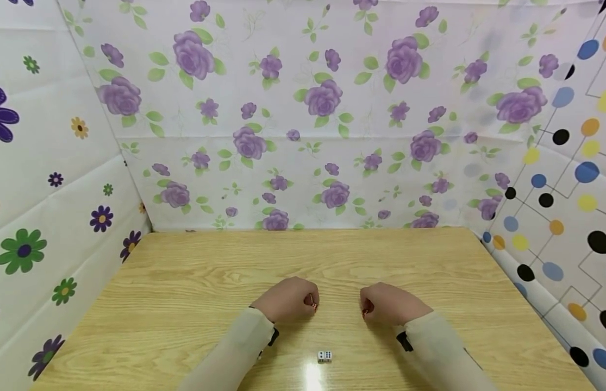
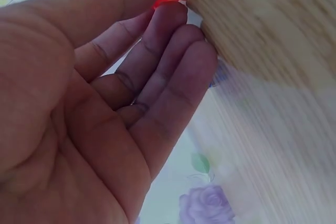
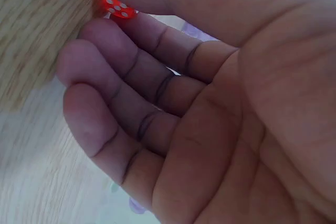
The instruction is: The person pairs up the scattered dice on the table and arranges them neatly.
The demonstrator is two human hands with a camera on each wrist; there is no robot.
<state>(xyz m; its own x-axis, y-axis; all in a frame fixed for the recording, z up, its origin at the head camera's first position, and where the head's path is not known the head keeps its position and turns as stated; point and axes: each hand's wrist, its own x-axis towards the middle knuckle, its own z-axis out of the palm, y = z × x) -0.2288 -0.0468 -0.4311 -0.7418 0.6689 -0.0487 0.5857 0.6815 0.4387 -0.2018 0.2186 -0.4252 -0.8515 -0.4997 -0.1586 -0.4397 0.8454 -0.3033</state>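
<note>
Between thumb and fingertips, my left hand (image 1: 289, 300) pinches a red die (image 1: 314, 307), of which the left wrist view shows only a small part at the top. A second red die (image 3: 117, 6), translucent with white pips, is pinched by my right hand (image 1: 393, 304); the thumb hides part of it. Both hands are low over the wooden table, a short gap between them. Nearer to me, two white dice (image 1: 324, 356) with dark pips sit side by side on the wood, between the forearms and apart from both hands.
The wooden table (image 1: 210, 271) is backed by a sheet with purple roses (image 1: 322, 98). A flowered sheet (image 1: 43, 190) hangs at the left and a dotted one (image 1: 552, 217) at the right. Light glares on the wood near the front.
</note>
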